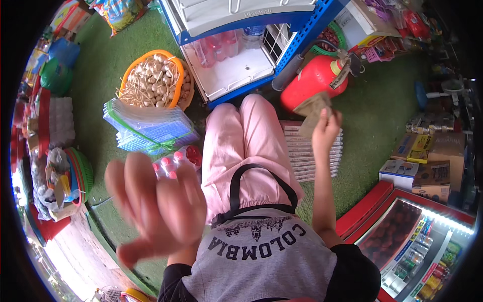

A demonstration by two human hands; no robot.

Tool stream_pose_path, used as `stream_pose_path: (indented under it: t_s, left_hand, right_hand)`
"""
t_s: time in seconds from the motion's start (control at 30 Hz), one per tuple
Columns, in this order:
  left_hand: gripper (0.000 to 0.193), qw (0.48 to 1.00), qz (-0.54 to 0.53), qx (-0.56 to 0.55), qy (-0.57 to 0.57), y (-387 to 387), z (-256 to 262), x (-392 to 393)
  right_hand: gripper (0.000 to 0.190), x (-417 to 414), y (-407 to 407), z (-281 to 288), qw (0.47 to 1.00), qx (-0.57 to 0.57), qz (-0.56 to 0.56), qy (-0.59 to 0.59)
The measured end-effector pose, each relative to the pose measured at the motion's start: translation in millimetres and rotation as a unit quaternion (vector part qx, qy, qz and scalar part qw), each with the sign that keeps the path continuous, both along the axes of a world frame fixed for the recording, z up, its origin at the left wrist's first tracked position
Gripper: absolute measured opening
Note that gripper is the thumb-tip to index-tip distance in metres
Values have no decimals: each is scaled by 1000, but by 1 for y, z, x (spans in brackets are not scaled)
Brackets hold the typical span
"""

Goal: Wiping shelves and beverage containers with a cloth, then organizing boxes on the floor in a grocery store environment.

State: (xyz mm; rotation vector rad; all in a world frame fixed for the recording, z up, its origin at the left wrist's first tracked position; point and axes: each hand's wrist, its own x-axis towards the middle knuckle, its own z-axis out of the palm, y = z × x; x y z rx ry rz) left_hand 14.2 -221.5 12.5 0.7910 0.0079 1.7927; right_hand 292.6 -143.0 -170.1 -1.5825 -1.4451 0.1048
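My left hand (pixel 154 207), blurred and close to the camera, is raised with its fingers apart and nothing in it. My right hand (pixel 327 128) grips a greyish-brown cloth (pixel 314 109), which hangs in front of a red fire extinguisher (pixel 315 79). Whether the cloth touches the extinguisher I cannot tell. Ahead of my knees stands a blue and white display rack (pixel 237 71), its lower shelf holding pink-red bottles (pixel 217 47) in plastic wrap. Below my right hand lies a stack of thin boxes (pixel 313 160) bearing writing.
At left are an orange-rimmed basket (pixel 177 90) of garlic, a tied bundle of blue-and-clear plastic packs (pixel 154 126) and red-capped bottles (pixel 177 162). A lit, red-framed drinks fridge (pixel 392 196) stands at lower right, beneath cardboard boxes (pixel 432 177). Green carpet (pixel 377 98) covers the floor.
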Motion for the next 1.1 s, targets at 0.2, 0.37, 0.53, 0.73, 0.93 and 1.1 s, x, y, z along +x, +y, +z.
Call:
stream_pose_path:
  t_s: [0.2,0.37,0.53,0.73,0.93,1.1]
  left_hand:
    - [25,983,-171,60,-36,-14,28,4]
    - [15,949,-293,112,24,-6,14,-15]
    - [17,940,-325,66,81,-2,21,-22]
    - [18,948,-309,29,66,-3,20,-20]
    - [42,982,-3,141,-124,3,-5,6]
    - [49,990,112,68,-52,8,-14,-55]
  right_hand:
    - [27,-13,33,23,986,134,-43,-85]
    - [29,-25,24,-8,994,85,-6,-65]
    - [25,-16,-1,-28,996,41,-21,-70]
    - [25,-20,18,40,981,166,-59,-84]
    - [23,-16,42,12,984,149,-73,-67]
    - [22,-13,12,-43,997,-16,-33,-72]
